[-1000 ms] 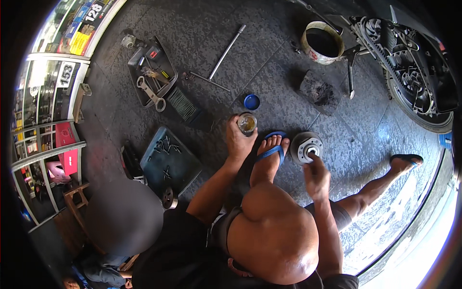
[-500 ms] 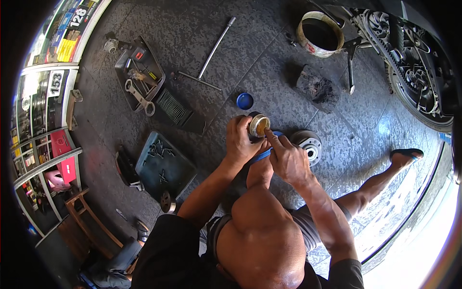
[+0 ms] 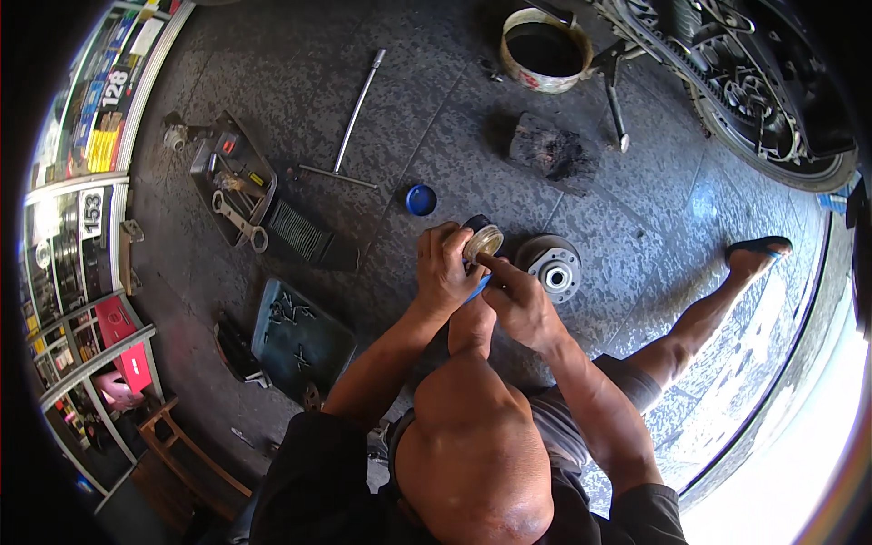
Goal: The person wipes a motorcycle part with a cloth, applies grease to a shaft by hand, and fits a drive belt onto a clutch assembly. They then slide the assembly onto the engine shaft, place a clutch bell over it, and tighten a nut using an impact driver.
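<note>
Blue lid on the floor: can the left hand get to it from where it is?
Probably yes, but not freely. The blue lid lies just ahead of the left hand on bare floor with nothing between them. However, that hand holds the small open jar, with the right hand fingers at its mouth.

At about nine to eleven o'clock, along the curved left rim, shelves (image 3: 68, 236) carry rows of boxed goods with yellow, blue and white fronts and white rectangular number tags (image 3: 94, 214). Lower, near eight o'clock, stand red boxes (image 3: 123, 341). At twelve o'clock a round white tub (image 3: 545, 50) bears a coloured band label.
</note>
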A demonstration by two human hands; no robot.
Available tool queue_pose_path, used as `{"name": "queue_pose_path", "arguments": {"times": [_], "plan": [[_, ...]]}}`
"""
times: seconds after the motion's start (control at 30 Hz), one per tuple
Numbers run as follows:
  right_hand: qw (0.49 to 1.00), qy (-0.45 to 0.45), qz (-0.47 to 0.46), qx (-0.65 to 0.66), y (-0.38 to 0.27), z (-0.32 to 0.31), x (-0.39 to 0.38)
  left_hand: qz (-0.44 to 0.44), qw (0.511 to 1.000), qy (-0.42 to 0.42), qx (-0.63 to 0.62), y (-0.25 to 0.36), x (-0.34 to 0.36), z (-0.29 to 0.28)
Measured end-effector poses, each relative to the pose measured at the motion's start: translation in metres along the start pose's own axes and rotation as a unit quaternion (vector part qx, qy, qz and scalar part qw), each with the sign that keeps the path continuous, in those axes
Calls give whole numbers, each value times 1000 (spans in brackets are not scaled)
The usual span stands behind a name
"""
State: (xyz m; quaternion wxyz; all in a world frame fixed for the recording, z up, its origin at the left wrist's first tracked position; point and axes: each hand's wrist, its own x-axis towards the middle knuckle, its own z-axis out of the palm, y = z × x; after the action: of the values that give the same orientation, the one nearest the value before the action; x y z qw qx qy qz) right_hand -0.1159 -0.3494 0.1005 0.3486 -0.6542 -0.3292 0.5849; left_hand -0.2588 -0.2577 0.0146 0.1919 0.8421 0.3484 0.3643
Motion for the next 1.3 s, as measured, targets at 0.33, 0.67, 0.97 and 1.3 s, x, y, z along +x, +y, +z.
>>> {"name": "queue_pose_path", "arguments": {"times": [0.33, 0.67, 0.97, 1.3], "plan": [[700, -69, 63, 708, 37, -33, -19, 7, 992, -62, -108, 38, 25, 37], [686, 105, -3, 720, 96, -129, -46, 31, 954, -247, -169, 106, 65, 150], [633, 238, 50, 735, 170, -181, -39, -32, 901, -413, -126, 110, 65, 244], [618, 211, -79, 753, 152, -205, -38, -202, 819, -530, -80, 97, 74, 185]]}}
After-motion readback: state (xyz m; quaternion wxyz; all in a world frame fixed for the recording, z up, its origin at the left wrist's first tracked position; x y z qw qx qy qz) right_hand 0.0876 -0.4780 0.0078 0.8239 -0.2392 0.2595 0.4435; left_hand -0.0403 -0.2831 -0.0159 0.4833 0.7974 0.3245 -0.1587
